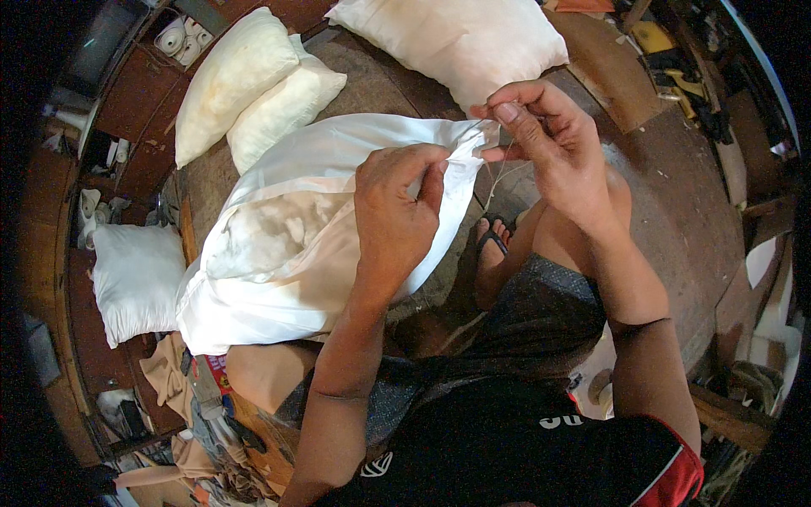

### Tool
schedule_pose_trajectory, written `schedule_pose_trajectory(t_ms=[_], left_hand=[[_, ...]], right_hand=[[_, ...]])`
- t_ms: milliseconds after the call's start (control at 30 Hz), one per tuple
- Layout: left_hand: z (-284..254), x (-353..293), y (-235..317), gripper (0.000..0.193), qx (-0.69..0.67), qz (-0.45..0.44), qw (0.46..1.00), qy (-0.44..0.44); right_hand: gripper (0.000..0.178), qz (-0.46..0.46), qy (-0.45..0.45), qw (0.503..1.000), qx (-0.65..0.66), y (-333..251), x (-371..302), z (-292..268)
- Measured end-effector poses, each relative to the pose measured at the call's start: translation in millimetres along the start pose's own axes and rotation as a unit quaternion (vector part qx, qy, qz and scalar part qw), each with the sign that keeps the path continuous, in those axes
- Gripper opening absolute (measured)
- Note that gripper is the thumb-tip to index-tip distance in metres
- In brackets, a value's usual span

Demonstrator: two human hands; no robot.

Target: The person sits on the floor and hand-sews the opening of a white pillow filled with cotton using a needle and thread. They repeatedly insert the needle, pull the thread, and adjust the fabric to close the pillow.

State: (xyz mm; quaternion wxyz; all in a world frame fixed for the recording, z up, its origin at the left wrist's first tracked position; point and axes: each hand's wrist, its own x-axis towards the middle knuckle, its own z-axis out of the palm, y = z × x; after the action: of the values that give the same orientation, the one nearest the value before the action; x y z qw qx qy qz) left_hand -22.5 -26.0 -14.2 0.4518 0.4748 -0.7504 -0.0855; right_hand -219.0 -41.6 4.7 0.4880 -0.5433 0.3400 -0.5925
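A white pillow cover (329, 139) lies across my lap, with pale fluffy stuffing (270, 237) showing through its side. My left hand (395, 207) is closed in a pinch on the gathered edge of the cover, near its far right corner. Just beyond that corner, my right hand (549, 139) pinches what looks like a thin needle, its fingertips close to the cloth. A thread (497, 182) hangs in a loop below the right fingers. The needle's tip is too small to make out.
Two cream pillows (236, 80) lean together at the far left, and a larger white pillow (460, 42) lies ahead. Another white pillow (139, 279) rests at the left by wooden shelving. A cardboard sheet (612, 72) and assorted tools (688, 84) are at the right.
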Motion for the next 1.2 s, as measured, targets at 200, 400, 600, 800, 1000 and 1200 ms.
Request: schedule_pose_trajectory(t_ms=[200,400,600,800,1000,1200], left_hand=[[-1,-1,1,0.014,-0.001,-0.004,1.000,-0.002],[1,-1,-3,0.013,-0.014,0.017,1.000,0.007],[2,-2,-6,0.012,-0.036,0.005,0.999,0.012],[0,-2,-7,0.013,-0.032,0.000,0.999,0.002],[-7,0,0,0.016,-0.013,-0.033,0.999,-0.025],[-10,0,1,0.015,-0.015,-0.040,0.999,-0.031]], right_hand=[[0.020,-0.054,-0.012,0.996,-0.070,6,-1,-1],[0.020,-0.068,-0.010,0.996,-0.059,11,3,-5],[0.020,-0.052,0.004,0.998,-0.019,10,4,-4],[0.019,-0.017,-0.012,1.000,0.001,9,4,-6],[0.019,-0.013,-0.011,1.000,0.004,6,1,-4],[0.018,-0.016,-0.026,0.999,0.012,5,-1,-3]])
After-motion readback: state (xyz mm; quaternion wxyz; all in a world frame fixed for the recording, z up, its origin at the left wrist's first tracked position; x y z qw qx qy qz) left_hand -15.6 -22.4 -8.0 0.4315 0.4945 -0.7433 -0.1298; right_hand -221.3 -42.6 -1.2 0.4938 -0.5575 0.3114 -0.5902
